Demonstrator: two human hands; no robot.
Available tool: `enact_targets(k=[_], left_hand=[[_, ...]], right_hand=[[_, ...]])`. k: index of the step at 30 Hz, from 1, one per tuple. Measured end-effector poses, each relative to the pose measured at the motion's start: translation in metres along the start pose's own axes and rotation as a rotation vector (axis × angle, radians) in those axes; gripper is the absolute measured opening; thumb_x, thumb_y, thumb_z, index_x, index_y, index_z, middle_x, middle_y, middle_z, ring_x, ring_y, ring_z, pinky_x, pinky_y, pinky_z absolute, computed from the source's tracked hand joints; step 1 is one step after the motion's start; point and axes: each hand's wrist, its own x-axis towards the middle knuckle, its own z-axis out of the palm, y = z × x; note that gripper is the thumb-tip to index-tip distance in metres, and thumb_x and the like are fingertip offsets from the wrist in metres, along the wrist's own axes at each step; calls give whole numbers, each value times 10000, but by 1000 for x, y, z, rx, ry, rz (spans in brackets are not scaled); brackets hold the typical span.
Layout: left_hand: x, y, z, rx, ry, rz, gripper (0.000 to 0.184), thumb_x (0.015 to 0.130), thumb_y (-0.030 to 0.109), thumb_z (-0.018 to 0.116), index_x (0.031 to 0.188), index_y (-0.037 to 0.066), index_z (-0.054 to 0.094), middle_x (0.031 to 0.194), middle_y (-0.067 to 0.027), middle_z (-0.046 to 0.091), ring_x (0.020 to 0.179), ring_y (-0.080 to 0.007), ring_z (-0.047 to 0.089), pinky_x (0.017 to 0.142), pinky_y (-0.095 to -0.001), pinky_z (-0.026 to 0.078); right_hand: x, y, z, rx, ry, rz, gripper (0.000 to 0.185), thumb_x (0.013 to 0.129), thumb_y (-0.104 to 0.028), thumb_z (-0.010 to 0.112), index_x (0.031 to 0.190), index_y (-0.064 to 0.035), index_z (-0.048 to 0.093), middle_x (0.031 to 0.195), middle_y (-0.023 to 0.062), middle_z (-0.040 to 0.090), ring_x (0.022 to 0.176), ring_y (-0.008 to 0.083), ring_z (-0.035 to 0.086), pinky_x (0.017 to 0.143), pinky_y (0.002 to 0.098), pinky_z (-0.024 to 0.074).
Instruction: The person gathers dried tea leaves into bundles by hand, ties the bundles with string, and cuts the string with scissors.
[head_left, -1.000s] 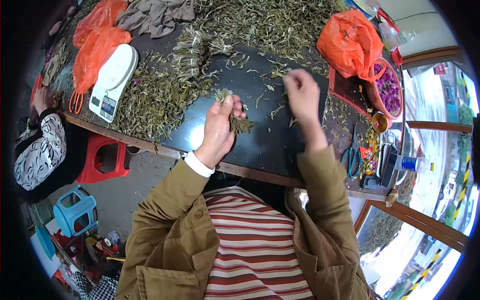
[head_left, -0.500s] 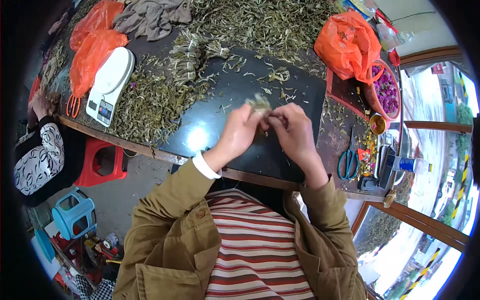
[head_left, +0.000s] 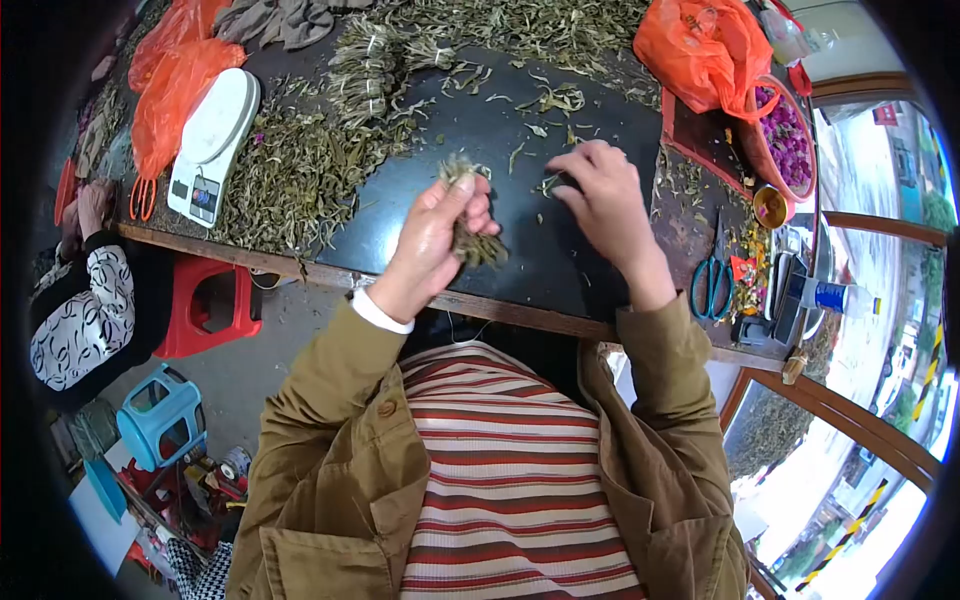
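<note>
Green-brown leaves (head_left: 480, 246) sit pinched in my left hand (head_left: 428, 240) above the dark board (head_left: 545, 265); my right hand (head_left: 608, 195) hovers apart, fingers loosely spread. I see a leaf pile (head_left: 292, 190) crowding the left, teal-handled scissors (head_left: 712, 290) right.

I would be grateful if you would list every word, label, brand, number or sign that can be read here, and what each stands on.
No text can be read with certainty.
Scale: its display is too small to read.
Bottle: its blue label is too small and blurred.
Orange bag by the petals: dark print, not legible.
Red panel outside: too small.
</note>
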Motion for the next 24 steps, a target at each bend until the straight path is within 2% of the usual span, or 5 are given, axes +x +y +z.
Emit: enact_targets(k=[3,8,13,18,24], left_hand=[[-1,-16,24,196,229,-12,196,979,191,491,999,10,564,760,-16,522,665,-86,500,675,-230,499],[-7,-33,29,530,186,148,205,985,192,476,995,3,553,768,-31,528,657,-93,500,662,-236,495],[-2,-25,45,15,354,127,199,987,169,453,1009,-3,552,819,-57,565,669,-107,521,655,-242,492],[1,-37,25,158,149,9,197,989,156,443,1027,-7,547,864,-75,588,705,-122,553,677,-249,498],[6,-45,49,375,226,-94,181,990,154,446,1024,5,542,864,-62,585,701,-115,551,682,-247,497]], right_hand=[[7,-11,15,-219,-32,-80,84,787,-56,613,869,-35,612,814,73,581,727,235,535,702,307,434],[-9,-63,34,117,76,289,126,804,-30,585,930,-27,588,884,85,569,723,248,526,671,338,441],[-31,-71,25,451,15,203,288,780,30,615,1059,-32,644,1020,70,611,742,195,534,668,302,444],[-25,24,-27,-129,-111,62,205,735,-74,638,935,-113,665,901,54,575,785,251,538,703,348,433],[-31,-9,0,83,51,279,103,764,-22,603,864,-29,577,890,92,545,754,260,495,711,349,404]])
